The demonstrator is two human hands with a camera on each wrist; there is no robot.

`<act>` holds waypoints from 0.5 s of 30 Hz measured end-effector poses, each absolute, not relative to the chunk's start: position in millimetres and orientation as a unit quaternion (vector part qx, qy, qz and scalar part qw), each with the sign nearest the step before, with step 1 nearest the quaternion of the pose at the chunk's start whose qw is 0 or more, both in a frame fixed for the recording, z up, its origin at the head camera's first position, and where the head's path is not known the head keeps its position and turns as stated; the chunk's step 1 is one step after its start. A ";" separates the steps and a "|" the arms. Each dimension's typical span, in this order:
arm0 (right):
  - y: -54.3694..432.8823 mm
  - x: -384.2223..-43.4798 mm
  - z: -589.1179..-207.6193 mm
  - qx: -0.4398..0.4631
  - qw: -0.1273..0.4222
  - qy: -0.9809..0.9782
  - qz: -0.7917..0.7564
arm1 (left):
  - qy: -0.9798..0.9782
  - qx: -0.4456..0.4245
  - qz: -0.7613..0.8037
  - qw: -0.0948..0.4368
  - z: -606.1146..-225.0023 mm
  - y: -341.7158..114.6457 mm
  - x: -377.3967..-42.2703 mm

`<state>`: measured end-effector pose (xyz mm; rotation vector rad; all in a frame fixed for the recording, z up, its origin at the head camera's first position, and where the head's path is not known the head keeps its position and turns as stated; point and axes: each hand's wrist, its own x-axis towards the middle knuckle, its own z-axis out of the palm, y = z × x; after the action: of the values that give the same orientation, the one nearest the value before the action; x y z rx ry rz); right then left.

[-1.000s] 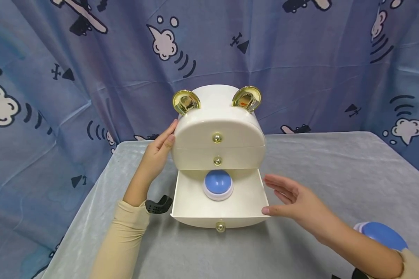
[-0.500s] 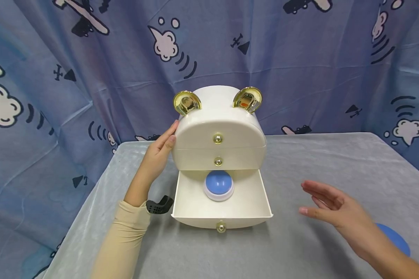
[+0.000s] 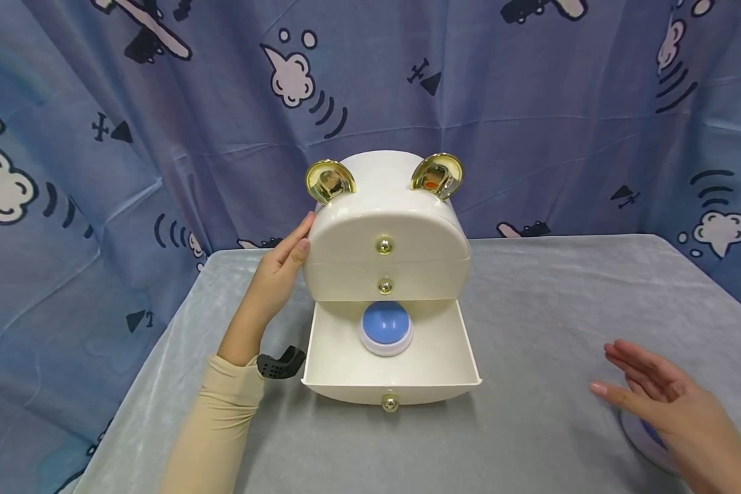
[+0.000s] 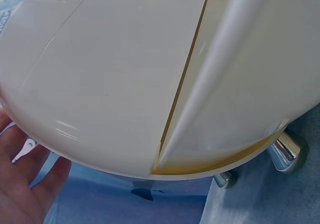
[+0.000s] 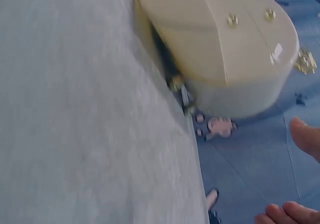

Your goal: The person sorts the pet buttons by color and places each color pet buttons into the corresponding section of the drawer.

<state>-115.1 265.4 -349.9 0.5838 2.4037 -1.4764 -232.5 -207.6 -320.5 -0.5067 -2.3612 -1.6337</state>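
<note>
A white cabinet point(image 3: 385, 226) with gold ears and gold knobs stands on the table, its bottom drawer point(image 3: 432, 367) pulled out. Toward the back of that drawer sits a blue-domed round button point(image 3: 385, 324) with a white base. My left hand point(image 3: 276, 281) rests on the cabinet's left side, fingers fairly straight; the left wrist view shows its fingers point(image 4: 52, 181) along the curved edge. Off to the right, my right hand point(image 3: 676, 408) is spread and holds nothing. It partly hides a second round blue and white object point(image 3: 636, 439) on the table.
A grey cloth covers the table point(image 3: 531, 302). Behind it hangs a blue patterned curtain point(image 3: 370, 82). The cabinet's short metallic feet point(image 4: 287, 151) show in the left wrist view. A black strap piece point(image 3: 280, 362) is by my left wrist.
My right hand has moved away from the drawer's right side, rightward and nearer, over the second round object. My left hand, the cabinet and the drawer have stayed put.
</note>
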 end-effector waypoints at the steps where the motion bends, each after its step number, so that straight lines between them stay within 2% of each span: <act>1: 268.1 -113.1 -351.5 0.215 0.118 0.825 -0.508 | -0.805 -0.173 -0.557 0.112 -320.3 -207.7 -232.2; 4: 277.7 -109.3 -360.8 0.250 0.083 0.824 -0.501 | -0.806 -0.173 -0.555 0.113 -320.1 -208.2 -231.4; 10: 300.5 -99.2 -384.5 0.252 0.027 0.850 -0.461 | -0.809 -0.168 -0.551 0.114 -320.1 -209.1 -230.7; 15: 312.5 -90.3 -393.7 0.273 -0.003 0.854 -0.443 | -0.809 -0.165 -0.552 0.117 -320.7 -209.8 -231.3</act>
<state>-90.3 312.5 -393.7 0.8610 2.6886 -1.3935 -231.3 -209.8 -320.7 -0.4840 -2.3664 -1.6166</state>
